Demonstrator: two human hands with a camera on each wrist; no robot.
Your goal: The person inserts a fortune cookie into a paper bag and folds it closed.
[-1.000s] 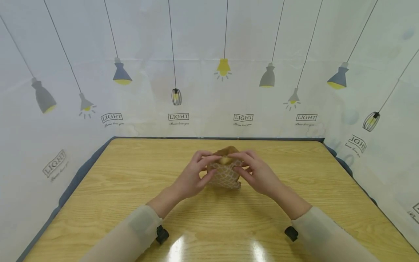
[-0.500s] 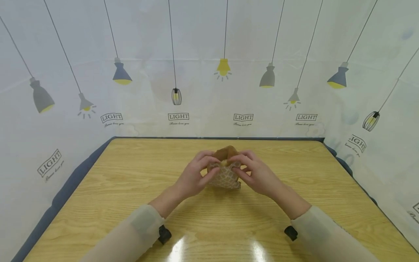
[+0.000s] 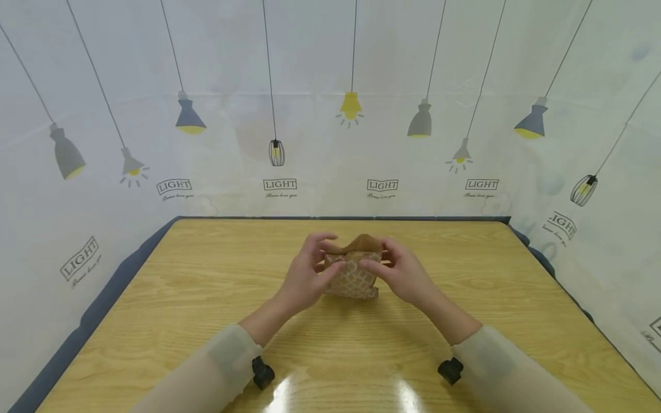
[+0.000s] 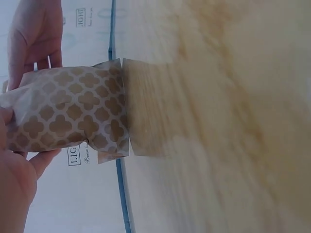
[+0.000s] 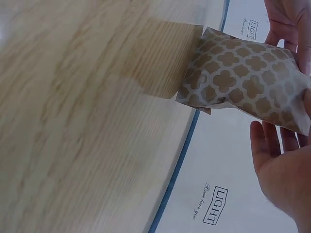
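Observation:
A small brown paper bag [image 3: 353, 278] with a white lattice print stands upright at mid-table, its bottom edge at the tabletop in both wrist views. Its plain brown upper flap [image 3: 364, 243] rises behind the front panel. My left hand [image 3: 304, 275] grips the bag's left side, thumb on the front and fingers behind, the index finger raised off the rim. On the other side my right hand [image 3: 408, 273] holds the bag with its thumb across the front and its fingers at the back of the flap. The bag's contents are hidden.
The wooden table [image 3: 248, 252] ends at a dark blue edging [image 3: 129, 267]. Beyond it hangs a white backdrop [image 3: 320, 149] printed with lamps. A black wrist mount [image 3: 262, 373] sits below the left sleeve, another mount [image 3: 450, 371] below the right one.
The bag's mouth was spread with something yellowish showing inside; now its front and flap have come together over it. My right fingers have moved behind the flap, and my left index finger has lifted.

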